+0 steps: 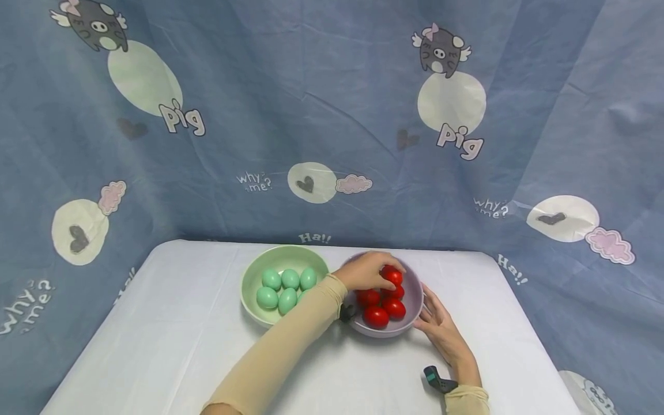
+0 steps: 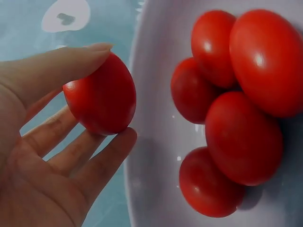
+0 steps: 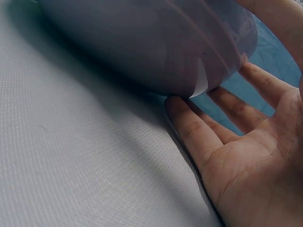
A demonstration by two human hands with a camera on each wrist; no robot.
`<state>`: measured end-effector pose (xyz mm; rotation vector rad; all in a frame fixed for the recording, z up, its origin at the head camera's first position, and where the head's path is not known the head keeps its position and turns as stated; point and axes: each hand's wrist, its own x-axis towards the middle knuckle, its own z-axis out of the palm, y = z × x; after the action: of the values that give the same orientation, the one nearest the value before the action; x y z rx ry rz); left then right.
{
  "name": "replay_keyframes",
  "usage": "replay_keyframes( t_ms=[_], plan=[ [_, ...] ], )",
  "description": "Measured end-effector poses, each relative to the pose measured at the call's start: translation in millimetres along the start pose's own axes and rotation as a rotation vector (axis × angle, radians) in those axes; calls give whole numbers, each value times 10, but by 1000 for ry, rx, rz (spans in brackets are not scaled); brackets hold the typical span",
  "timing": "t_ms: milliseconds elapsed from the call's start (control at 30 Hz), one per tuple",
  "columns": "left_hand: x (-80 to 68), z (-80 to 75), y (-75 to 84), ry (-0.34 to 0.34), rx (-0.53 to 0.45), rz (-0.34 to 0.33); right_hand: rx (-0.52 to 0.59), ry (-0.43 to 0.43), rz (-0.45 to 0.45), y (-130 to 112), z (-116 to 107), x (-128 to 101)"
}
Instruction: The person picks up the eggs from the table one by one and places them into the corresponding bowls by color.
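White table (image 1: 171, 346), pig curtain behind: left hand (image 1: 365, 272) pinches a red egg (image 2: 101, 96) over the lilac bowl (image 1: 415, 285); right hand (image 1: 441, 328), fingers flat, steadies its rim. Next, probably, a gentle set-down or lift-out.

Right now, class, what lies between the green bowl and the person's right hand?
In the head view, the lilac bowl of red eggs sits between the green bowl and the right hand, whose straight fingers touch its side.
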<state>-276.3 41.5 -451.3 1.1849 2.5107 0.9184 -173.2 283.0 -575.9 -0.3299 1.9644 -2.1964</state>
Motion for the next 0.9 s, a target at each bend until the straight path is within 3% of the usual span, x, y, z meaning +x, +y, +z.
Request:
replay_keyframes(
  t_ms=[367, 567, 767, 900],
  plan=[
    [294, 122, -82, -90, 126, -111, 7, 7, 6, 22, -1, -7],
    [426, 242, -136, -103, 128, -157, 2, 5, -1, 27, 8, -3],
    [486, 381, -195, -123, 186, -214, 2, 0, -10, 38, 1, 1],
    [457, 411, -129, -142, 210, -233, 19, -7, -16, 45, -17, 5]
  ],
)
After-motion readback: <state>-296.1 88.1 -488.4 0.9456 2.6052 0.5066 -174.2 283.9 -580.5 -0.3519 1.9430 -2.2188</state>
